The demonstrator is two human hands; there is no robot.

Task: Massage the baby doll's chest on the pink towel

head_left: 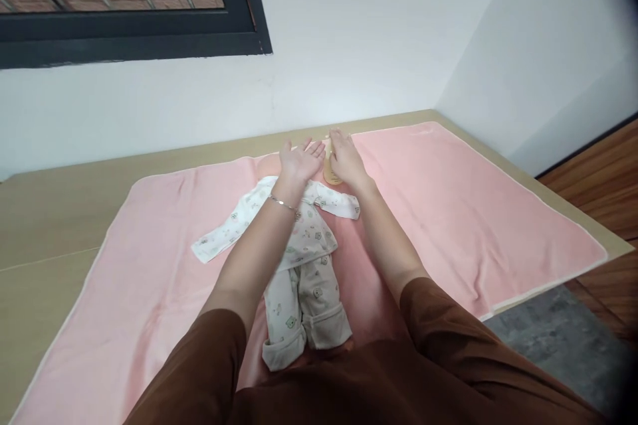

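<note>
My left hand (302,161) is open with the palm turned up and the fingers spread, just left of a yellowish pump bottle (331,172). My right hand (346,156) is at the bottle's top and right side, its fingers over the pump end. Below my hands lies a small white long-sleeved baby top (314,232) with a fine print. Matching baby trousers (319,295) with turned-up cuffs extend toward me. Past the collar, a rounded skin-toned shape (268,165) shows partly behind my left hand; I cannot tell for certain what it is.
A pink cloth (423,212) with a pale edge covers much of the light wooden surface (54,212). A white wall (349,40) and a dark-framed window (149,36) stand behind. Brown wood panels (598,192) and grey floor (553,325) are at the right.
</note>
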